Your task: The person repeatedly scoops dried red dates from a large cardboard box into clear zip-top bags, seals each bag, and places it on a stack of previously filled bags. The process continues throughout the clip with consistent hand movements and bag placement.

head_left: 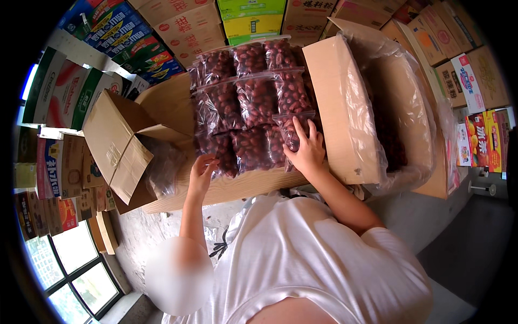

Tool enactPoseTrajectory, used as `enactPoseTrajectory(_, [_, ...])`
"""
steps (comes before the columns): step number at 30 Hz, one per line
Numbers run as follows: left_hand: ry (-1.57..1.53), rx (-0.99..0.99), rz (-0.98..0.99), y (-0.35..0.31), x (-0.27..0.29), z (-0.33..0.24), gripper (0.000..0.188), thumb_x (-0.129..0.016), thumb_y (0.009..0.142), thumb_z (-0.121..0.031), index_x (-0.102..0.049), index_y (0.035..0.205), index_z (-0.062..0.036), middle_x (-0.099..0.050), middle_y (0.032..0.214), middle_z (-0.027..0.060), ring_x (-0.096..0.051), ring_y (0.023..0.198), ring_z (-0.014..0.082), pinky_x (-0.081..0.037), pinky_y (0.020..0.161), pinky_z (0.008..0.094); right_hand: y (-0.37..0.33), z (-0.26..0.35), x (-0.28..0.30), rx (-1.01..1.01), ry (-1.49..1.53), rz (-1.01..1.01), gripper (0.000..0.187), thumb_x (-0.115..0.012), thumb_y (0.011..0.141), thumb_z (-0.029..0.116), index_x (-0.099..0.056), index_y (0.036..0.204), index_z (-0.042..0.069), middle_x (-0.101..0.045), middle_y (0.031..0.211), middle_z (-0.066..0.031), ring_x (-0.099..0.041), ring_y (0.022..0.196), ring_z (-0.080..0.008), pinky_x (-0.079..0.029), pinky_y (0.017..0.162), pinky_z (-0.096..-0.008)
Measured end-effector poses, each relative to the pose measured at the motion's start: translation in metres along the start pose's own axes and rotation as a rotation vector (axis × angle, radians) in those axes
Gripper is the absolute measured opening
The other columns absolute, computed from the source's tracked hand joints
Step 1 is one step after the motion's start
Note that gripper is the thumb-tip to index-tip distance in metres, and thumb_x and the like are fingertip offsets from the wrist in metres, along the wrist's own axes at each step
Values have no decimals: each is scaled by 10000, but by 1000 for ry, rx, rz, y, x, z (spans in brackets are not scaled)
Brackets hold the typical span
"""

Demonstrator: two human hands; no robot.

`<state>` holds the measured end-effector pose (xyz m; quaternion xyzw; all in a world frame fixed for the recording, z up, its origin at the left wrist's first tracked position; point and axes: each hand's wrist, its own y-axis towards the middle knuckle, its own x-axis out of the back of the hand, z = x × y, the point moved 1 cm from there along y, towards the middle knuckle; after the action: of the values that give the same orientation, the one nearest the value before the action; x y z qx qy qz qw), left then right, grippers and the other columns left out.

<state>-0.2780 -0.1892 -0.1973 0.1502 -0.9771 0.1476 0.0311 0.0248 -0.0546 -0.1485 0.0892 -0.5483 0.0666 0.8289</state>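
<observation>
Rows of clear zip bags filled with dark red dates (256, 100) lie on a wooden tabletop (237, 186). My right hand (305, 148) rests on the front-right bag of dates (287, 129), its fingers spread over the plastic and the thumb apart. That bag is partly hidden beneath the hand. By the front-left bag of dates (218, 151) is my left hand (203, 170), with loosely bent fingers and nothing visible in them. Whether its fingertips touch the plastic is hard to make out.
To the right stands a big open carton (345, 119), lined with clear plastic and holding loose dates (396, 146). An open cardboard box (121, 143) with crumpled plastic (162, 167) is at the left. Stacked cartons (186, 32) line the back and both sides.
</observation>
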Motion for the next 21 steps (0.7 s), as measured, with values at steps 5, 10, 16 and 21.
enactPoseTrajectory(5, [-55, -14, -57, -10, 16, 11, 277, -608, 948, -102, -575, 1194, 22, -668, 1061, 105, -640, 962, 165, -515, 821, 289, 4, -6, 3, 85, 42, -123, 819, -797, 670, 285, -478, 1423, 311, -448, 1372, -126, -509, 1120, -396, -511, 887, -471])
enactPoseTrajectory(10, [-65, 25, -108, -19, 33, 15, 283, -592, 943, -72, -563, 1205, 30, -662, 1068, 113, -636, 974, 170, -518, 827, 293, 11, -4, -10, 37, -53, -27, 936, -784, 674, 304, -332, 1492, 360, -368, 1430, -136, -498, 1102, -423, -520, 836, -514])
enactPoseTrajectory(16, [-86, 23, -142, -20, 44, 24, 270, -569, 949, -94, -575, 1201, 1, -666, 1066, 79, -622, 915, 149, -482, 823, 280, -3, -1, -5, 31, -71, 50, 918, -783, 671, 292, -352, 1478, 362, -370, 1417, -130, -492, 1110, -425, -534, 804, -515])
enactPoseTrajectory(21, [-100, 32, -152, -19, 46, 21, 269, -578, 947, -94, -578, 1200, -3, -663, 1067, 75, -618, 945, 147, -483, 839, 284, 10, -3, -12, 29, 0, -41, 875, -763, 670, 300, -389, 1460, 346, -388, 1413, -131, -495, 1106, -402, -537, 754, -532])
